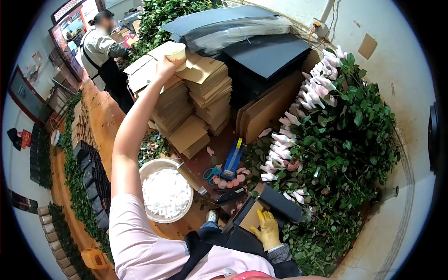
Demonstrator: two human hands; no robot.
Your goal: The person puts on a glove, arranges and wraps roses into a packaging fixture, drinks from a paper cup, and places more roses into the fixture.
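Note:
My left hand (165,69) is bare and reaches far forward, its fingers closed round a pale yellow cup (176,56). The cup is at the top of the stacks of brown cardboard sheets (205,74); whether it rests on them I cannot tell. Close to my body, my right hand (268,230) wears a yellow rubber glove. Its fingers lie stretched out on a brown cardboard piece (250,215) set within black folded board (280,203). Beside it are roses (282,151) with white sleeves over their heads and dense green leaves.
A round tub (190,200) of white foam-like pieces stands on the left. Teal-handled scissors (211,175), a blue tool or box (232,158) and loose petals lie ahead. Black sheets (266,53) top the pile behind. A co-worker (105,56) stands at the far left.

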